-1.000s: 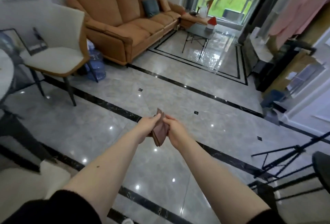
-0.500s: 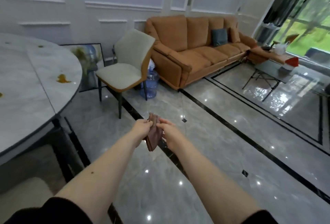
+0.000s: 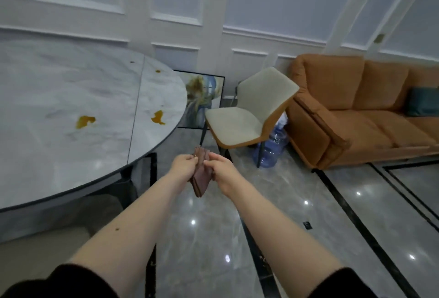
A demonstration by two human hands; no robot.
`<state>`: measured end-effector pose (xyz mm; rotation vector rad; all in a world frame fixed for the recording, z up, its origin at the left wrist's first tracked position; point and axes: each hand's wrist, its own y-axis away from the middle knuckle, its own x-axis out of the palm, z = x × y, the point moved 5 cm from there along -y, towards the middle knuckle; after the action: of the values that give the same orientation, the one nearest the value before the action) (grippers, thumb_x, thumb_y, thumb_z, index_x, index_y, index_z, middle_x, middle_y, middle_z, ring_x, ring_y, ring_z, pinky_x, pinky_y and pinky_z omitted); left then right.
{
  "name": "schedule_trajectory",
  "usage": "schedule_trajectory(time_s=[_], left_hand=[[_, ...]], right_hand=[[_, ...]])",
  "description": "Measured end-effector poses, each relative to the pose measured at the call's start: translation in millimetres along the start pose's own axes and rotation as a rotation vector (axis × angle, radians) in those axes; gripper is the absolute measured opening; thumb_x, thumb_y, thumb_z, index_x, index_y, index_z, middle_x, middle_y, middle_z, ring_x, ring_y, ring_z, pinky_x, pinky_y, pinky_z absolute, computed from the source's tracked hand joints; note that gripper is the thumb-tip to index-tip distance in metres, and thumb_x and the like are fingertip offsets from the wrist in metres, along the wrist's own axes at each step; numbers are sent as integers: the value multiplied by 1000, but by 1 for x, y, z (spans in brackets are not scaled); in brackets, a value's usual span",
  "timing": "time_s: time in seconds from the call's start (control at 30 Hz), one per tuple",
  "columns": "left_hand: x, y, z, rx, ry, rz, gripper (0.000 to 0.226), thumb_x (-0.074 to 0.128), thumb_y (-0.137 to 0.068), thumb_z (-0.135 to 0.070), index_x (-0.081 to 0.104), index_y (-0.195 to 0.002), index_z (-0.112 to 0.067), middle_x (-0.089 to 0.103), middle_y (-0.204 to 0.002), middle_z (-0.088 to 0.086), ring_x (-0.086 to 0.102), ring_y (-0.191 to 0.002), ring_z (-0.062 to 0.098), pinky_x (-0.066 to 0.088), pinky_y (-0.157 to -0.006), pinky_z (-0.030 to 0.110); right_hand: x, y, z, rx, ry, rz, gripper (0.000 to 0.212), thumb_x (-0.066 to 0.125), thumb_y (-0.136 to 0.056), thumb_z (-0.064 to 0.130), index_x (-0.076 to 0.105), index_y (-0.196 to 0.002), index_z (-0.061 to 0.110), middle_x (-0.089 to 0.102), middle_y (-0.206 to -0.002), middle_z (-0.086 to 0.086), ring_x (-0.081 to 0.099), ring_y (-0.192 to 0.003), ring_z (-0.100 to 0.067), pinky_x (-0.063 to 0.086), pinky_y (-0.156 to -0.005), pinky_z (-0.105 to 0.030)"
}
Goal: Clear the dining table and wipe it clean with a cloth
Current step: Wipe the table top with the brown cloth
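Observation:
A folded brown cloth [image 3: 201, 180] hangs between both hands in front of me, above the floor. My left hand [image 3: 183, 165] pinches its upper left edge and my right hand [image 3: 221, 172] grips its right side. The round white marble dining table [image 3: 59, 150] fills the left, its edge just left of my left hand. Orange-yellow stains lie on its top: one [image 3: 85, 121] near the middle, one [image 3: 158, 117] near the right rim, and two small spots farther back. Nothing else stands on the visible part of the table.
A cream chair with an orange shell [image 3: 249, 117] stands right of the table, a blue water jug [image 3: 272, 149] behind its leg. An orange sofa [image 3: 361, 110] lines the right wall. A framed picture [image 3: 202, 98] leans on the wall. Glossy grey floor [image 3: 297, 226] lies ahead.
My view has swung left, from the sofa and window to the dining table. Both hands keep hold of the brown cloth in front of me.

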<state>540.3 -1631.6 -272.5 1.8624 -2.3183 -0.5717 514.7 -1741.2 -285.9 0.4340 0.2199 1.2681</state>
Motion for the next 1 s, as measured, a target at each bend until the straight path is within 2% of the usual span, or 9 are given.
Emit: schedule_trajectory(time_s=[0.1, 0.17, 0.3, 0.47, 0.6, 0.77, 0.83, 0.9, 1.0], left_hand=[[-22, -50, -11, 3, -15, -87, 23, 46, -97, -14, 66, -88, -5, 64, -87, 14, 61, -79, 26, 47, -68, 30], [-33, -85, -21, 16, -24, -113, 23, 46, -97, -13, 65, -87, -4, 65, -86, 15, 61, -77, 26, 46, -66, 30], [-55, -162, -44, 4, -30, -162, 23, 49, -94, -12, 68, -91, 1, 68, -96, 23, 65, -93, 34, 50, -86, 41], [-61, -237, -81, 2, 20, -174, 22, 47, -95, -9, 66, -88, -2, 64, -91, 18, 59, -85, 24, 43, -73, 30], [-51, -295, -105, -29, 81, -169, 26, 44, -95, -6, 61, -75, -7, 62, -87, 12, 56, -78, 20, 41, -57, 24], [-33, -376, -143, -45, 157, -184, 20, 43, -95, -6, 61, -86, -8, 61, -95, 14, 58, -74, 21, 47, -54, 22], [-25, -412, -157, -45, 186, -204, 20, 43, -95, -5, 63, -98, -6, 62, -98, 15, 59, -76, 23, 47, -55, 25], [-17, -446, -171, -64, 232, -225, 26, 42, -94, -6, 62, -110, 0, 64, -101, 17, 60, -82, 26, 48, -56, 26], [-8, -489, -190, -68, 309, -206, 30, 40, -93, -7, 63, -110, 2, 67, -95, 16, 62, -71, 23, 51, -58, 27]], right_hand=[[27, -52, 18, 0, 23, 51, 53, 56, -87, -1, 44, -139, 8, 57, -130, -15, 57, -115, -29, 51, -78, -25], [40, -84, 33, -10, 25, 74, 53, 55, -88, -3, 43, -139, 6, 55, -132, -15, 55, -119, -30, 48, -90, -31], [64, -144, 71, -34, 34, 110, 48, 50, -89, -8, 46, -135, 2, 56, -130, -18, 55, -119, -33, 49, -83, -29], [74, -217, 112, -60, 84, 116, 37, 48, -89, -8, 51, -126, -3, 58, -124, -19, 57, -103, -26, 49, -83, -31], [68, -282, 135, -38, 124, 82, 35, 50, -89, -6, 52, -124, -5, 60, -121, -18, 57, -114, -33, 44, -99, -39], [59, -375, 174, -15, 119, 174, 32, 51, -92, 1, 58, -123, 7, 63, -121, -15, 60, -110, -28, 49, -90, -35], [56, -410, 193, -3, 108, 246, 32, 50, -94, 4, 56, -125, 10, 63, -120, -12, 60, -109, -27, 51, -83, -30], [51, -445, 215, -10, 127, 296, 34, 49, -95, 3, 54, -128, 10, 63, -120, -12, 61, -108, -26, 51, -85, -31], [46, -491, 244, -25, 169, 339, 32, 47, -95, 2, 57, -124, 12, 64, -111, -10, 63, -92, -20, 53, -76, -27]])
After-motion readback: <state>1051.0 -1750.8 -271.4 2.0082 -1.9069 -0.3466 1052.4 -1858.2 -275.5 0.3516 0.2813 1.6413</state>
